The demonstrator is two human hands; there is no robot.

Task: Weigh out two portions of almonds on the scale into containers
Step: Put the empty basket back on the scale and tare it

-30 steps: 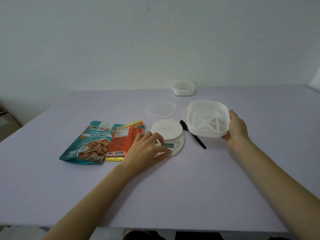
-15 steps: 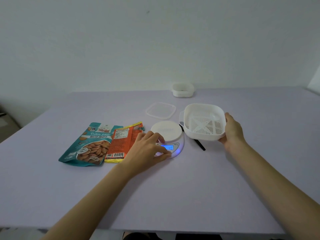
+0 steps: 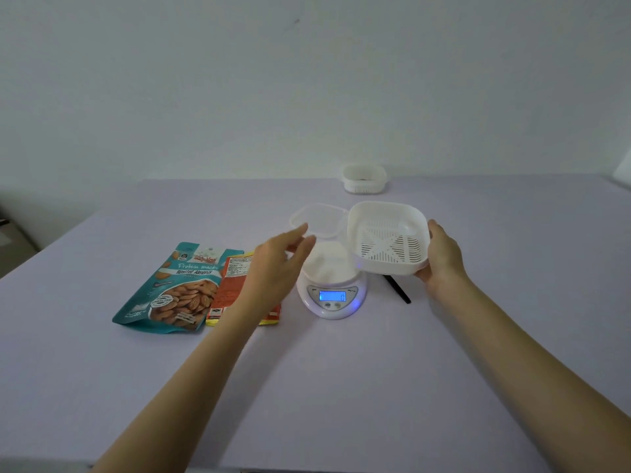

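Note:
A white round kitchen scale (image 3: 332,295) stands at the table's middle, its blue display lit and showing 0. My right hand (image 3: 442,257) grips a white slotted container (image 3: 387,238) by its right side, tilted and held in the air just above the scale's right edge. My left hand (image 3: 278,264) hovers left of the scale's platform with fingers straight, holding nothing. A teal bag of roasted almonds (image 3: 169,288) lies flat on the left. A second white container (image 3: 364,179) stands at the table's far edge.
An orange packet (image 3: 232,285) lies beside the almond bag, partly under my left forearm. A clear lid (image 3: 319,218) rests behind the scale. A black stick-like utensil (image 3: 397,290) lies to the scale's right. The table (image 3: 341,387) is lilac.
My left hand lifted off the scale's buttons and rose to the left of the platform. The display lit up. My right hand carried the slotted container leftward over the scale's edge.

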